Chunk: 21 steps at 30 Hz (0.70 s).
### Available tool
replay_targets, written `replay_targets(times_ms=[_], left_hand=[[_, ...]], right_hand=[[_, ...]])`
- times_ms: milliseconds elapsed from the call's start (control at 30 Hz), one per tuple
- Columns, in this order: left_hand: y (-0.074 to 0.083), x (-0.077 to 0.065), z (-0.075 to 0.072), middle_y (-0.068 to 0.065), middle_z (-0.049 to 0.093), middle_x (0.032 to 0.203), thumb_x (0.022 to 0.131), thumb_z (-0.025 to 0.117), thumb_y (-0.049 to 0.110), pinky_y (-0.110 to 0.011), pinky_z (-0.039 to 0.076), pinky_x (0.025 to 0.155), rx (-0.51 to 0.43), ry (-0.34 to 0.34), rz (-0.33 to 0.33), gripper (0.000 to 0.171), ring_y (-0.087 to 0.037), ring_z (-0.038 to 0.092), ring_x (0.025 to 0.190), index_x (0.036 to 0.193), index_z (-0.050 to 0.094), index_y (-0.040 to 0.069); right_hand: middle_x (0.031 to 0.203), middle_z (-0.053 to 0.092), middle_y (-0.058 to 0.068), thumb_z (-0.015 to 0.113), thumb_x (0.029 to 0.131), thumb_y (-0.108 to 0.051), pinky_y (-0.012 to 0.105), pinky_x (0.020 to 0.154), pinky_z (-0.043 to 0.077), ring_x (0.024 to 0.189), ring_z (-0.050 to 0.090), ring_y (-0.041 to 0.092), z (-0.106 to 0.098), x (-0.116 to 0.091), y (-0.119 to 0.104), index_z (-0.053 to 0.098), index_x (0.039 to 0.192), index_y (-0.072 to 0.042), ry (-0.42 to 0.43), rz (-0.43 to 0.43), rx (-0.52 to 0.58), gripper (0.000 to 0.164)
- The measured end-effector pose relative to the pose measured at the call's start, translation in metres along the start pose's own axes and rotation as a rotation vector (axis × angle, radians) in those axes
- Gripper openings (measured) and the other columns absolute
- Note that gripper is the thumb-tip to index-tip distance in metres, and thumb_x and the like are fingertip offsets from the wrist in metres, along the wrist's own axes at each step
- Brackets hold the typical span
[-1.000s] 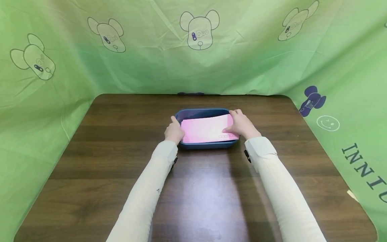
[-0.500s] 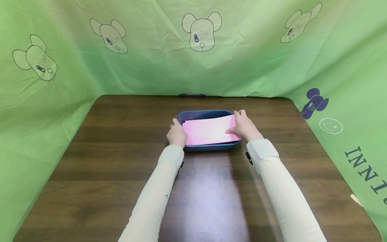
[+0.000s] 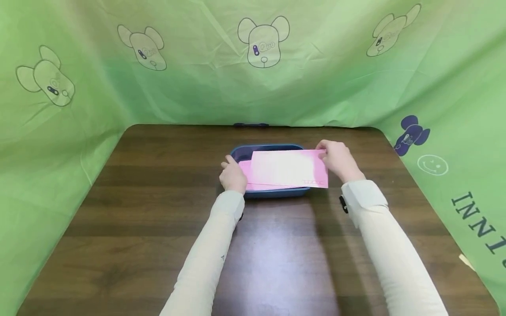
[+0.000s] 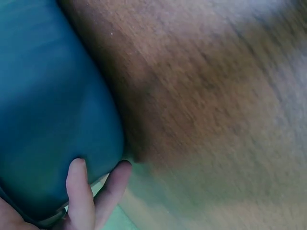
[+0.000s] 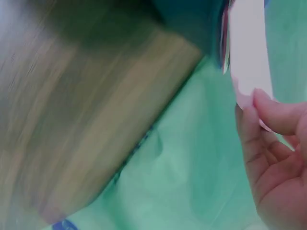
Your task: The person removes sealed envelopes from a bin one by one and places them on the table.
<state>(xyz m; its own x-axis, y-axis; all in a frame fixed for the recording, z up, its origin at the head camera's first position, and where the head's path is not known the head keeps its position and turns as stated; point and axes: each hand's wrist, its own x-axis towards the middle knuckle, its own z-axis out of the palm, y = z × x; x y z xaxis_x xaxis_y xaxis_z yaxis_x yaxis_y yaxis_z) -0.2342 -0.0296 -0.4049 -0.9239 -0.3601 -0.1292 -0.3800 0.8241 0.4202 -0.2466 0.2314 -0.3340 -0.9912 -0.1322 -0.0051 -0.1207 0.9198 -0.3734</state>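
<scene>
A blue plastic box (image 3: 276,193) stands on the table, with pink envelopes (image 3: 244,166) lying over its opening. At its left end my left hand (image 3: 233,176) grips the wall. In the left wrist view two fingertips (image 4: 78,179) press the box's outer side (image 4: 53,96); the thumb is mostly out of sight. Off the right end, my right hand (image 3: 341,162) pinches the right edge of a pink envelope (image 3: 286,169) between thumb and fingers. This envelope sticks out past the box's right rim and covers most of the others. The right wrist view shows the pinched envelope (image 5: 249,52) edge-on.
The dark wooden table (image 3: 130,210) stretches around the box on all sides. Green printed cloth (image 3: 197,87) hangs behind it and along both sides. A small pale strip (image 3: 466,262) lies at the table's right edge.
My right hand has drawn the top envelope to the right, uncovering the left part of the envelopes below. My left hand stays at the box's left end.
</scene>
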Motion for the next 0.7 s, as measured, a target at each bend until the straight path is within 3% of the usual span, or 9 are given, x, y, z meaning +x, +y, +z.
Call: replay_targets(times_ms=[133, 267, 400, 467, 633, 700], left_hand=[[0.0, 0.002, -0.001, -0.024, 0.051, 0.124, 0.09, 0.056, 0.011, -0.043, 0.058, 0.073, -0.008, 0.009, -0.011, 0.062, -0.033, 0.071, 0.088, 0.143, 0.026, 0.002], [-0.001, 0.003, 0.002, -0.024, 0.051, 0.126, 0.089, 0.057, 0.012, -0.041, 0.058, 0.072, 0.011, -0.001, -0.013, 0.064, -0.032, 0.071, 0.084, 0.144, 0.025, 0.003], [-0.001, 0.004, 0.006, -0.023, 0.051, 0.124, 0.088, 0.059, 0.012, -0.039, 0.059, 0.069, 0.036, 0.005, -0.012, 0.066, -0.03, 0.071, 0.079, 0.144, 0.025, 0.003], [-0.001, 0.005, 0.006, -0.023, 0.052, 0.123, 0.088, 0.06, 0.011, -0.04, 0.059, 0.068, 0.032, 0.023, -0.008, 0.065, -0.03, 0.071, 0.077, 0.143, 0.026, 0.002], [0.001, 0.002, 0.003, -0.023, 0.052, 0.123, 0.089, 0.058, 0.013, -0.04, 0.059, 0.069, 0.038, 0.023, -0.017, 0.064, -0.029, 0.071, 0.077, 0.143, 0.026, 0.002], [0.003, 0.0, 0.002, -0.023, 0.051, 0.125, 0.089, 0.059, 0.013, -0.039, 0.059, 0.07, 0.046, 0.016, -0.02, 0.065, -0.029, 0.071, 0.078, 0.144, 0.026, 0.002]], right_hand=[[0.103, 0.065, 0.026, 0.048, 0.091, -0.002, 0.042, 0.07, 0.044, 0.083, 0.058, 0.036, -0.012, -0.006, 0.02, 0.062, 0.105, 0.0, 0.147, -0.011, 0.073, 0.019], [0.084, 0.065, 0.011, 0.056, 0.092, -0.01, 0.024, 0.064, 0.042, 0.07, 0.055, 0.014, -0.016, -0.015, 0.044, 0.063, 0.101, 0.0, 0.328, 0.055, 0.2, 0.015], [0.066, 0.055, -0.02, 0.059, 0.091, -0.011, 0.009, 0.057, 0.045, 0.058, 0.051, -0.008, -0.013, -0.022, 0.062, 0.06, 0.1, -0.001, 0.385, 0.248, 0.476, 0.013], [0.061, 0.051, -0.025, 0.058, 0.09, -0.006, 0.008, 0.054, 0.046, 0.053, 0.052, -0.009, -0.009, -0.023, 0.068, 0.057, 0.095, -0.004, 0.388, 0.358, 0.694, 0.006], [0.061, 0.053, -0.011, 0.051, 0.087, 0.009, 0.011, 0.05, 0.047, 0.047, 0.052, 0.0, 0.004, -0.024, 0.077, 0.052, 0.086, -0.008, 0.417, 0.602, 1.11, 0.017], [0.063, 0.05, -0.007, 0.051, 0.087, 0.011, 0.013, 0.049, 0.048, 0.045, 0.052, 0.001, 0.01, -0.025, 0.079, 0.052, 0.085, -0.007, 0.41, 0.704, 1.153, 0.018]])
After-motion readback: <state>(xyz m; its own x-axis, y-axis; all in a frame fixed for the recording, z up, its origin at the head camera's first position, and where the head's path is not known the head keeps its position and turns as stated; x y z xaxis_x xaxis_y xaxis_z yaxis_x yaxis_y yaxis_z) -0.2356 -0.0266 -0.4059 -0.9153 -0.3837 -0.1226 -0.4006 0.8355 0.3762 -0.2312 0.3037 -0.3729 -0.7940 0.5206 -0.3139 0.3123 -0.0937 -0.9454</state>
